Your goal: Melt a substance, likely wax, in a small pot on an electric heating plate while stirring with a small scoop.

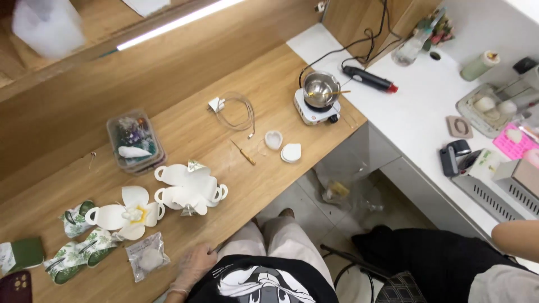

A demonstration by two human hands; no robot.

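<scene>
My left hand point(195, 265) rests on the near edge of the wooden table point(269, 84), fingers loosely spread, holding nothing. Just left of it lies a small clear bag with a white round piece point(147, 257). Beyond it stand white flower-shaped paper boxes point(190, 189) and one more with a yellow centre point(128, 215). Green leaf-print packets point(78, 255) lie further left. My right hand is out of view.
A clear tub of dried flowers point(135, 140), a white cable point(236, 111), a small pick point(244, 152), a white heart mould point(273, 139) and a small hotplate with a metal pot point(318, 96) are on the table. A black heat gun point(370, 79) lies on the white counter. Another person's arm point(516, 238) is at right.
</scene>
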